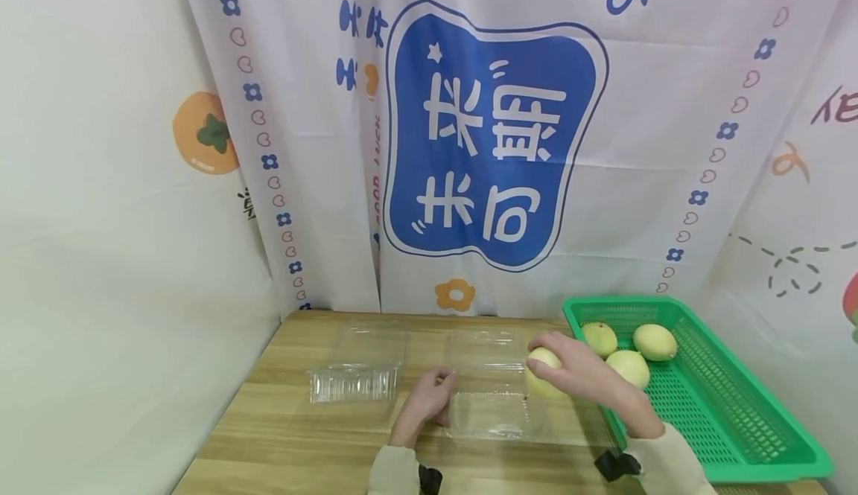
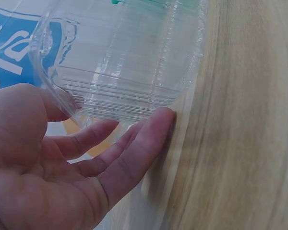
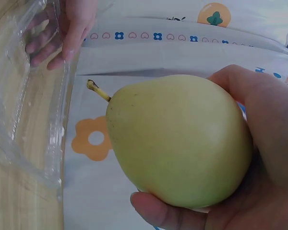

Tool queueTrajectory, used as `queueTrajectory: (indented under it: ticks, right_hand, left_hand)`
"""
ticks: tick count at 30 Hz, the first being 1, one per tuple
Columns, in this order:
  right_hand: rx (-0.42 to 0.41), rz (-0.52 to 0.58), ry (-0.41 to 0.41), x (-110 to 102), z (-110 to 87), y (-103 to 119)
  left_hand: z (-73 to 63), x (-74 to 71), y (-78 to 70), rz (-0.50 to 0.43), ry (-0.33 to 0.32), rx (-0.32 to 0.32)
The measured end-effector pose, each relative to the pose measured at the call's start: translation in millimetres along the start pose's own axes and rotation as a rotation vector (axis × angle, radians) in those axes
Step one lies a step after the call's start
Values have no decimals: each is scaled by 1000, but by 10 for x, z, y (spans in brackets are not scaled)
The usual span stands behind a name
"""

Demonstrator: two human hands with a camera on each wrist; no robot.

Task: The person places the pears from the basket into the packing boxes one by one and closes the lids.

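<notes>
The right hand (image 1: 571, 367) grips a pear (image 3: 180, 143); the left hand (image 1: 431, 396) touches the clear container (image 2: 120, 98), pinching undetermined; the container could skid if the pear strikes it.

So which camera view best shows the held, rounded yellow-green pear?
The right wrist view: the pear fills its middle, stem visible. The head view shows it small, partly covered by the right hand; the left wrist view shows none.

A white curtain (image 1: 643, 182) with a blue lettered panel (image 1: 484, 171) and orange flower (image 1: 455, 304) hangs behind the wood-grain table (image 1: 268, 435).
</notes>
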State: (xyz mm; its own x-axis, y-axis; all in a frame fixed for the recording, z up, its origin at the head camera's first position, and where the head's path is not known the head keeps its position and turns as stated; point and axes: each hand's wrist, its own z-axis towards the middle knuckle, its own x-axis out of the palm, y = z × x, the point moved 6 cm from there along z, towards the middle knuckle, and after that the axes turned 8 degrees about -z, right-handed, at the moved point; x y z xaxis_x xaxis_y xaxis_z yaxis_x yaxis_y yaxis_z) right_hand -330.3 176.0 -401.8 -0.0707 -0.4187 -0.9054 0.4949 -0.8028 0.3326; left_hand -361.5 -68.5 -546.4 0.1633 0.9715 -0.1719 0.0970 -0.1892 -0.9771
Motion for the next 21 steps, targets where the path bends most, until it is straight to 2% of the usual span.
queueTrajectory:
  ticks: [5, 13, 21]
  right_hand:
    - [20, 26, -30, 126, 14, 28]
    - [91, 75, 3, 334, 59, -45]
    - [48, 75, 15, 478, 101, -49]
  left_hand:
    - [-6, 1, -8, 12, -6, 13]
    - [-9, 16, -5, 1, 9, 8]
    - [24, 7, 22, -3, 1, 2]
